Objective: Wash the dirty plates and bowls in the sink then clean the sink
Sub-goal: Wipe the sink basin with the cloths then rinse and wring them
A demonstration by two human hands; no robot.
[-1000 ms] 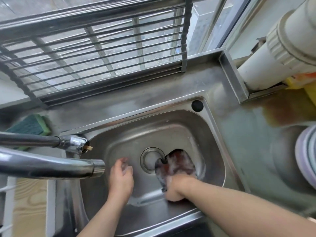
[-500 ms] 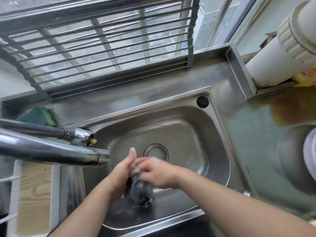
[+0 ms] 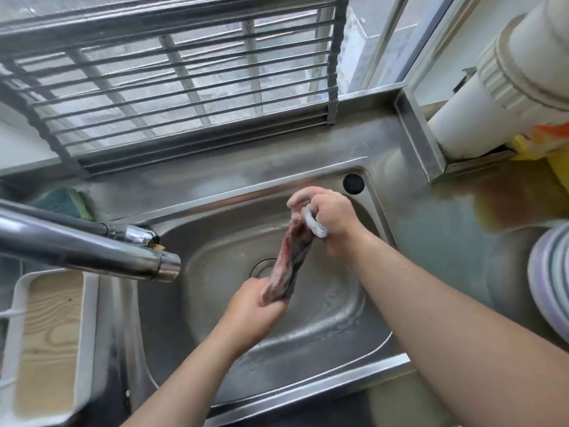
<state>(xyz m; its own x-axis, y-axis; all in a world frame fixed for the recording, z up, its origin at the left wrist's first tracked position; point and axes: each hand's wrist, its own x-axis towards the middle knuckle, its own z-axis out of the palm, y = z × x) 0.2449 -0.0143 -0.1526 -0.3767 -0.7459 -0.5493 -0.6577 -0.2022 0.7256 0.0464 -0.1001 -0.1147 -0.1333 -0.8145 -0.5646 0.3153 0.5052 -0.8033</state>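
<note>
Green scouring sponge [image 3: 66, 202]: on the steel counter at the sink's far-left corner. Faucet spout [image 3: 92, 252]: reaches in from the left edge over the basin. Left hand [image 3: 255, 312]: fingers curled round the lower end of the dishcloth [image 3: 291, 265], above the basin floor of the sink [image 3: 323, 306]. Dishcloth: dark, reddish, pulled into a taut twisted band that runs up and right over the drain [image 3: 261, 268]. Right hand [image 3: 331, 220]: fist clenched on the upper, whitish end, near the far-right corner. Stacked plates [image 3: 551, 282]: on the counter at the right edge. Half a second ago both hands bunched the cloth together near the front-left of the basin; now they are apart.
</note>
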